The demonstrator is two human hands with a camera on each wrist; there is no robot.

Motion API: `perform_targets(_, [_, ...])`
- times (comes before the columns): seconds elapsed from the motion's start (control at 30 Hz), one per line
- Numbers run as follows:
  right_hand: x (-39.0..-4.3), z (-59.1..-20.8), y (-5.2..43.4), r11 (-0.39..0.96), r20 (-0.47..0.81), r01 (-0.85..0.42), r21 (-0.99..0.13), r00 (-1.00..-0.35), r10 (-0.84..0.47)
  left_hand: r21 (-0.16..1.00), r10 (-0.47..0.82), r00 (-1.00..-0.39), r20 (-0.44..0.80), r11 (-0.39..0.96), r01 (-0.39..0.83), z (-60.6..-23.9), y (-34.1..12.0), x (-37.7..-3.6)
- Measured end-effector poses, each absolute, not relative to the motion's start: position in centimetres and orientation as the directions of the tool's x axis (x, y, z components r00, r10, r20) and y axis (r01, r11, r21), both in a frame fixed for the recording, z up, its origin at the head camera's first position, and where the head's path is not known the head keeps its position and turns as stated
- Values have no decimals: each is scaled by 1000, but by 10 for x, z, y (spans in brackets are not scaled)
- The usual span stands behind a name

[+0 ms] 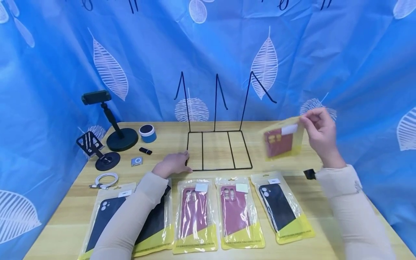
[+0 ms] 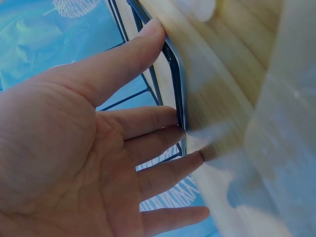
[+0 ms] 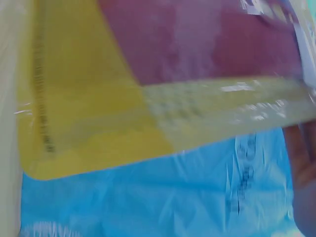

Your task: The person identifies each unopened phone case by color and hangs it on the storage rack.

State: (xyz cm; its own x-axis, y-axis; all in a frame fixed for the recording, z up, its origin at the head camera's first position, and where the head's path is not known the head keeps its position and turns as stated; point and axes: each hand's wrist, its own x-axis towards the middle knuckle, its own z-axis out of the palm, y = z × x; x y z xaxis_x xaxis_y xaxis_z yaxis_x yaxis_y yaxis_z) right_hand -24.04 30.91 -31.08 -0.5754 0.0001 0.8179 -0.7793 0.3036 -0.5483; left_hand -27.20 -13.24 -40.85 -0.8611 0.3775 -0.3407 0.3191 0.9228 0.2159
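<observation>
Up above the wooden surface, the right hand pinches a bagged maroon phone case by its top edge, so the packet hangs in the air to the right of the black wire rack, well clear of the wood. The right wrist view shows the same packet close up and blurred, maroon case over a yellow card insert, with blue cloth behind it.

The left hand lies flat with fingers straight and relaxed, gripping nothing; its fingertips press against the front left corner of the rack's base frame, as the left wrist view shows plainly.

Along the near edge lies a row of bagged cases: a black one at far left, another partly hidden under the left sleeve, two maroon ones in the middle, and a black one at right.

At the left back stand a black phone stand, a folding holder, a small blue round speaker, a USB stick, a small square player and a coiled white cable. Blue leaf-print cloth hangs behind.
</observation>
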Motion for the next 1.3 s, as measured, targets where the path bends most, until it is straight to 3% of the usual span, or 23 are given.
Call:
perform_targets(0.13, [-260, -301, 284, 197, 857, -834, -515, -497, 133, 210, 373, -863, -341, 925, 316, -408, -133, -270])
perform_targets(0.33, [-271, -294, 263, 157, 844, -841, -518, -473, 254, 203, 376, -863, -338, 924, 323, -410, -133, -271])
perform_targets(0.73, [-302, -300, 262, 177, 698, -686, -706, -631, 339, 192, 372, -867, -332, 926, 323, -413, -133, -274])
perform_targets(0.97, [-339, -293, 256, 207, 654, -623, -755, -687, 317, 183, 350, -876, -333, 935, 304, -410, -131, -274])
perform_targets(1.3, [-393, -285, 250, 386, 601, -476, -790, -725, 336, 174, 336, -882, -332, 940, 293, -413, -131, -274])
